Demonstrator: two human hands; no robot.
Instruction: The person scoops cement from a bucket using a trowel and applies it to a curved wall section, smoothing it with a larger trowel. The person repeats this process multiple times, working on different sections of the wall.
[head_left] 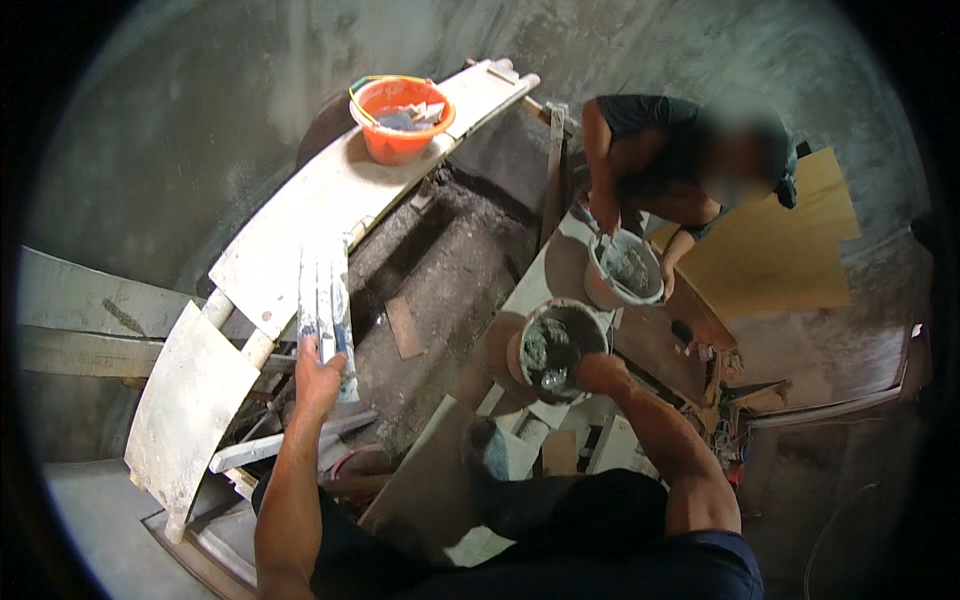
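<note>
Head view: a mortar bucket [515, 357] sits right of centre, grey mortar [543, 345] inside; the right hand [600, 374] is at its right rim, fingers hidden, grip cannot be determined; the left hand [318, 378] is closed around the near end of a long, flat, stained tool [324, 285]; a co-worker [655, 150], far right, holds a second bucket [600, 287] containing mortar; an orange bucket [395, 150] stands on a pale plank [300, 215], far left.
</note>
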